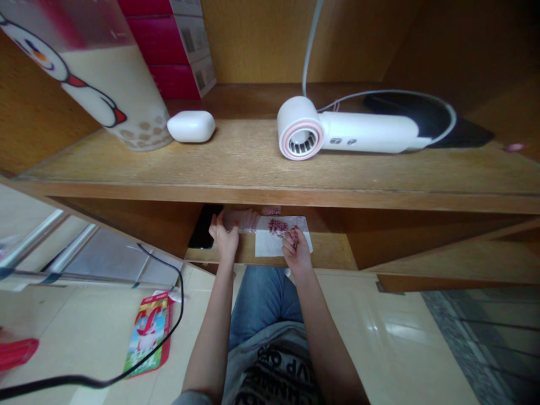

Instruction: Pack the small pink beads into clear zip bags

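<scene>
My left hand [225, 239] is at the left of the lower shelf, its thumb and fingers curled around the end of a stack of clear plastic bags [248, 221] with pinkish edges. To the right of the stack lies a white sheet of paper [266, 247] bearing a small pile of pink pieces [277, 226], too small to name. My right hand [296, 247] is closed over the sheet's right side, with several similar pink pieces between its fingers. Behind the paper is another small pink clump [271, 211]. A black phone [201, 233] lies beside my left hand.
On the upper shelf stand a tall drink cup [143, 101], a white earbud case [192, 126], stacked magenta boxes [169, 45] and a white hair dryer [358, 130] with its cord. A black cable [179, 315] hangs at left above a colourful package [147, 332] on the floor.
</scene>
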Motion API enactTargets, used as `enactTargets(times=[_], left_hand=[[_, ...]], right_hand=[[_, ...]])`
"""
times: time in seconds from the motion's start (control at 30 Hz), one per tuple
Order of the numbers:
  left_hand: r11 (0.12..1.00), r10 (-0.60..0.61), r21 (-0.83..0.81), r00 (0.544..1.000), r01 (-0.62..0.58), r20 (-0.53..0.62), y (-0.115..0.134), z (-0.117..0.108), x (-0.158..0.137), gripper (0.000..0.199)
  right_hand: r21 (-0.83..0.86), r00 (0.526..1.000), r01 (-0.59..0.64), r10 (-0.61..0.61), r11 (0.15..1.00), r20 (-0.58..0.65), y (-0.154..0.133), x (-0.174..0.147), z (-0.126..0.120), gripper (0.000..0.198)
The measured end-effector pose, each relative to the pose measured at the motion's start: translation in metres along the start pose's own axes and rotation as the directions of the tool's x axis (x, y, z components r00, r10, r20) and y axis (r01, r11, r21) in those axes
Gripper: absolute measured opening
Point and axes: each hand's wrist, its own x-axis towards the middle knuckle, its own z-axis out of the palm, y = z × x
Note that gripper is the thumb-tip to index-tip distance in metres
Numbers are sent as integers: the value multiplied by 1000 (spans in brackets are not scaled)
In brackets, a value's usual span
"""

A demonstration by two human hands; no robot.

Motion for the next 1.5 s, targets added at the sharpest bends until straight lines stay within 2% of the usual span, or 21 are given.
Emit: enactTargets(times=[0.1,0.2,0.23,0.33,0.4,0.47,0.53,0.63,0.8,0.93,1.03,1.2,1.4,1.5], left_hand=[[984,105,136,993,-111,49,6,-5,1,46],[956,245,116,951,-269,188,11,-11,7,50],[938,299,98,920,-332,252,11,-13,11,55],[872,419,37,784,-488,458,14,-19,23,75],[846,447,-8,702,-533,554,16,-21,31,81],[838,453,-44,649,-544,611,17,-22,37,82],[844,441,-59,628,-533,641,16,-21,41,82],[848,431,-58,621,-527,655,11,-17,45,83],[770,476,-40,531,-637,702,3,-6,53,87],[723,464,4,489,-691,739,4,0,57,89],[683,460,36,468,-729,754,8,0,58,87],[642,499,43,460,-765,734,13,-2,56,85],[590,553,-20,386,-807,738,16,2,50,78],[596,544,-16,388,-803,744,13,8,43,77]], right_hand=[[-5,1000,9,-9,1000,1,-1,-1,0,30],[-1,1000,14,-14,1000,12,-3,-2,-1,30],[3,1000,14,-14,1000,16,-3,-2,-2,30],[12,999,12,-12,1000,30,-4,-1,-4,30],[24,999,10,-11,1000,39,-5,0,-6,29],[37,999,7,-9,999,49,-5,0,-7,29],[44,998,7,-9,999,58,-5,1,-7,30],[48,999,12,-15,999,52,-6,1,-8,28],[81,999,10,-13,997,43,-7,2,-9,26],[88,999,15,-19,996,44,-8,2,-8,24],[92,999,10,-13,996,35,-9,2,-8,25],[94,999,15,-18,995,32,-8,2,-9,25],[71,1000,10,-10,997,4,-7,2,-8,25],[63,1000,19,-18,998,-16,-7,2,-9,24]])
